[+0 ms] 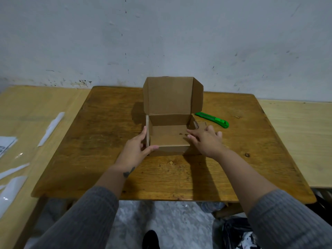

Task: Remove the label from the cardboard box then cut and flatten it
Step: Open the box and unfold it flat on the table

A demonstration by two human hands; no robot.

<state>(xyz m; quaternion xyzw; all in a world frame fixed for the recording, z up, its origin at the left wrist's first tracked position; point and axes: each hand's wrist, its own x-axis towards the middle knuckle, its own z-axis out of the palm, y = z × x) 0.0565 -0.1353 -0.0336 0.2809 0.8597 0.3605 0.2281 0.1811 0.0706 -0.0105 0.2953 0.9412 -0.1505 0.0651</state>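
A small brown cardboard box (169, 114) stands open in the middle of a dark wooden table (100, 159), its lid upright at the back. My left hand (136, 150) grips the box's front left corner, thumb on the front wall and fingers along the left side. My right hand (204, 139) lies flat over the right wall, which leans outward, with fingertips reaching inside the box. A green utility knife (213, 119) lies on the table just right of the box, beyond my right hand. No label shows on the visible box faces.
A lighter table (27, 112) to the left carries several white peeled strips (52, 128) and a printed paper (5, 145). Another pale table (298, 133) stands to the right. A wall is close behind. Dark bags (239, 234) sit on the floor below.
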